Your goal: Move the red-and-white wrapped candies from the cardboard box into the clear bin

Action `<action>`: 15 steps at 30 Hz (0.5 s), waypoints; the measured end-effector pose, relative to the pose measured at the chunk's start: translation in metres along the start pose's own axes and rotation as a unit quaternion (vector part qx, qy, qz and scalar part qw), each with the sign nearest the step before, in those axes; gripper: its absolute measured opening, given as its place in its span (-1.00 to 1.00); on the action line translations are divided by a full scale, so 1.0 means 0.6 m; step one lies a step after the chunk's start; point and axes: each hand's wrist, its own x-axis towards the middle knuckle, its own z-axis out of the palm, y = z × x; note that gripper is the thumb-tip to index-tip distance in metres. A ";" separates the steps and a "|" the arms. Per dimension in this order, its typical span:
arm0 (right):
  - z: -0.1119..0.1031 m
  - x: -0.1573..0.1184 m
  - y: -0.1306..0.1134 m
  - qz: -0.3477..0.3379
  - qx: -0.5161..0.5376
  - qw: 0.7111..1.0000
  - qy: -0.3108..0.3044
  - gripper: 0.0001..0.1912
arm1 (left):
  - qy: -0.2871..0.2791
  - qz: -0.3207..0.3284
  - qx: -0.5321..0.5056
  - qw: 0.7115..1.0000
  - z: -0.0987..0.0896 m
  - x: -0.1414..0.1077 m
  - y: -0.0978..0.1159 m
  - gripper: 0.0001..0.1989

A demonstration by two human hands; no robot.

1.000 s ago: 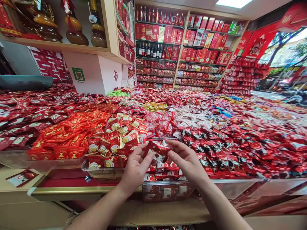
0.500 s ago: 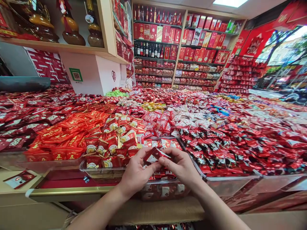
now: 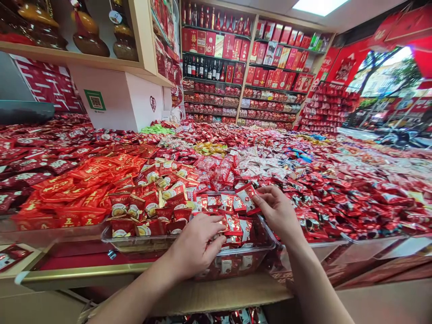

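My right hand (image 3: 279,215) pinches the edge of a red and white candy packet (image 3: 247,198) between thumb and fingers. It holds the packet over the back right of a clear plastic bin (image 3: 236,250). Inside that bin, similar red and white packets (image 3: 232,223) lie in rows. Low over the bin's left side is my left hand (image 3: 202,245), its thumb and fingers apart. Its fingertips rest on or just above the packets; whether they press on one is hard to see. Durian-labelled packets (image 3: 151,207) fill the tray just left of it.
An open cardboard box (image 3: 216,294) with more packets sits below the bin. Orange-red packets (image 3: 77,193) are heaped at left, glossy red ones (image 3: 324,202) at right. A gold-edged counter (image 3: 91,270) runs along the front left. Shelves (image 3: 216,56) of bottles and boxes stand behind.
Both hands were together over the bin with a packet between them. They have parted: the right moved right and back with a packet, the left lowered onto the bin. The view shifted slightly right.
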 end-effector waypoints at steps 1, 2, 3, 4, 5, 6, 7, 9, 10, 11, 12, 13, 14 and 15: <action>0.003 0.003 0.000 0.003 -0.034 0.999 -0.007 -0.84 | -0.011 0.008 0.017 1.000 -0.001 0.001 0.001 -0.79; 0.007 0.008 -0.002 0.003 -0.068 0.998 -0.009 -0.87 | -0.024 0.014 0.030 0.999 -0.002 0.001 0.002 -0.78; 0.011 0.016 -0.005 0.002 -0.101 0.995 -0.006 -0.89 | -0.037 0.018 0.040 0.998 -0.002 0.001 0.002 -0.78; 0.016 0.024 -0.008 0.000 -0.126 0.992 -0.006 -0.91 | -0.050 0.022 0.046 0.997 -0.003 0.002 0.003 -0.78; 0.022 0.034 -0.012 -0.001 -0.141 0.990 -0.013 -0.92 | -0.061 0.026 0.052 0.996 -0.003 0.002 0.004 -0.77; 0.029 0.044 -0.015 -0.002 -0.148 0.989 -0.028 -0.92 | -0.069 0.029 0.059 0.995 -0.003 0.002 0.004 -0.76; 0.039 0.054 -0.017 -0.002 -0.146 0.988 -0.050 -0.92 | -0.078 0.031 0.069 0.994 -0.003 0.002 0.004 -0.75; 0.063 0.070 -0.020 0.003 -0.127 0.987 -0.101 -0.93 | -0.100 0.033 0.090 0.990 -0.004 0.003 0.005 -0.70; 0.077 0.076 -0.020 0.008 -0.120 0.985 -0.126 -0.94 | -0.113 0.033 0.101 0.988 -0.004 0.004 0.006 -0.68; 0.091 0.080 -0.019 0.013 -0.114 0.983 -0.145 -0.95 | -0.124 0.033 0.110 0.986 -0.004 0.004 0.006 -0.66; 0.105 0.083 -0.018 0.020 -0.111 0.980 -0.163 -0.95 | -0.131 0.033 0.116 0.984 -0.005 0.005 0.007 -0.66; 0.118 0.085 -0.018 0.027 -0.111 0.977 -0.179 -0.94 | -0.134 0.032 0.118 0.983 -0.005 0.005 0.007 -0.66; 0.129 0.086 -0.018 0.034 -0.112 0.974 -0.192 -0.93 | -0.132 0.032 0.116 0.984 -0.005 0.005 0.007 -0.67; 0.139 0.088 -0.018 0.040 -0.116 0.972 -0.202 -0.91 | -0.128 0.031 0.112 0.985 -0.005 0.005 0.007 -0.68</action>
